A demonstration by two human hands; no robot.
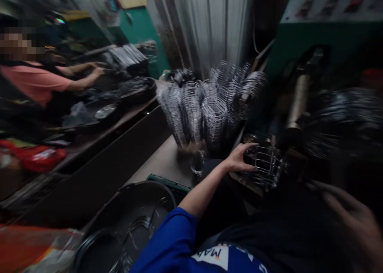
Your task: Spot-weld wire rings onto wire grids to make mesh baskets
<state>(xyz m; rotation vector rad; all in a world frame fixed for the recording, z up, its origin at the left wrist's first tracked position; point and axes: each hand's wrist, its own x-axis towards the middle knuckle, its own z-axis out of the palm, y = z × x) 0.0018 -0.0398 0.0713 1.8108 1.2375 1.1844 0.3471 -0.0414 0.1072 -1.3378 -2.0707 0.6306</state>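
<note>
My left hand point(241, 158) reaches out at the right of centre, thumb and fingers spread at the near side of a wire basket point(267, 165). The basket is a curved grid of shiny metal rods, set against a machine fixture. Whether my fingertips touch its rods is hard to tell. At the lower right, my right hand point(350, 213) is smeared by motion, and its fingers cannot be made out. Beside the machine stand stacks of bent wire frames point(214, 113). A small wire bundle point(198, 163) sits on the surface left of my left hand.
A green machine point(338, 41) with a metal cylinder point(299, 97) rises at the right. More wire parts point(353, 109) lie beside it. A round dark tub point(143, 197) holding wire rings is at the lower left. Another person point(38, 81) works at the far left bench.
</note>
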